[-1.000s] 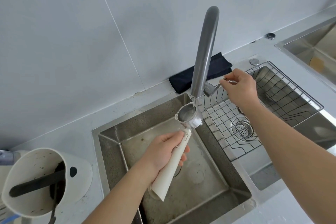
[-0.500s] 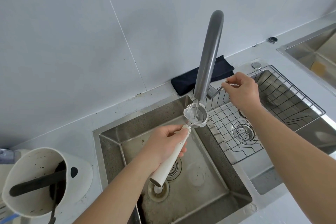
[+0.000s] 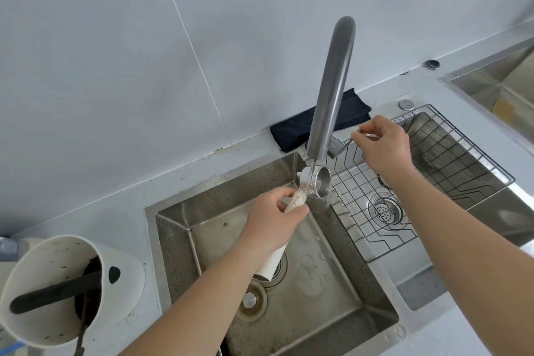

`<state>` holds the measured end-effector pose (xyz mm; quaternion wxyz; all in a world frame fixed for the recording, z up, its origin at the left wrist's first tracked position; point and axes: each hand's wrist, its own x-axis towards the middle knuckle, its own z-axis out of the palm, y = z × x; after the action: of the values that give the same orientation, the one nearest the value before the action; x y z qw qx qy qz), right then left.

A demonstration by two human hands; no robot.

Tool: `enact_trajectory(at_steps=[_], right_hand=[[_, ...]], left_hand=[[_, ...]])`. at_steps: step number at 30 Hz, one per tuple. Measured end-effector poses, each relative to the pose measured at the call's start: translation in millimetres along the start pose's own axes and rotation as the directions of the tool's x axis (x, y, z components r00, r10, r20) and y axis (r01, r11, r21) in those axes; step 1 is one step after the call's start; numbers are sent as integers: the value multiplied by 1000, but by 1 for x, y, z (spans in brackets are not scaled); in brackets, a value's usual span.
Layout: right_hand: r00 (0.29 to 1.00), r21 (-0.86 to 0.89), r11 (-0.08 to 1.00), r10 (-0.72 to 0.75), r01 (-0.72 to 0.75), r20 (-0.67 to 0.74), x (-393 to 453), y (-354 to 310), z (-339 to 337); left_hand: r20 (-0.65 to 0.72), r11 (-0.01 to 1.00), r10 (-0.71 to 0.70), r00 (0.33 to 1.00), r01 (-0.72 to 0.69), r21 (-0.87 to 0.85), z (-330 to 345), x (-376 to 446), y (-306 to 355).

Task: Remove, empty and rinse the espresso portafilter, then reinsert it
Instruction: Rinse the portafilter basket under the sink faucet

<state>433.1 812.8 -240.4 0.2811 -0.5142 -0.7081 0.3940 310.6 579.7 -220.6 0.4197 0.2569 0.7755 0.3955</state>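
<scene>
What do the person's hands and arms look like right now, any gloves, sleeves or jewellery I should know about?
Both are bare. The left hand and right hand wear no gloves, and no rings show on the visible fingers. Neither wrist carries a watch or band. Both forearms are uncovered right to the frame edge, so no sleeve is in view. No markings or bandages show on them.
</scene>
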Motion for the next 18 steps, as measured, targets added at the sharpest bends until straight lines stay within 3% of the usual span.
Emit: enact_trajectory(at_steps=[9, 18], right_hand=[[1000, -5, 1000, -3, 3, -3, -1, -1, 0], [1000, 3, 1000, 0, 0, 0, -1, -2, -1]], left_hand=[[-10, 992, 42, 999, -41, 119, -1, -7, -5], [-24, 997, 10, 1000, -8, 74, -10, -22, -14]])
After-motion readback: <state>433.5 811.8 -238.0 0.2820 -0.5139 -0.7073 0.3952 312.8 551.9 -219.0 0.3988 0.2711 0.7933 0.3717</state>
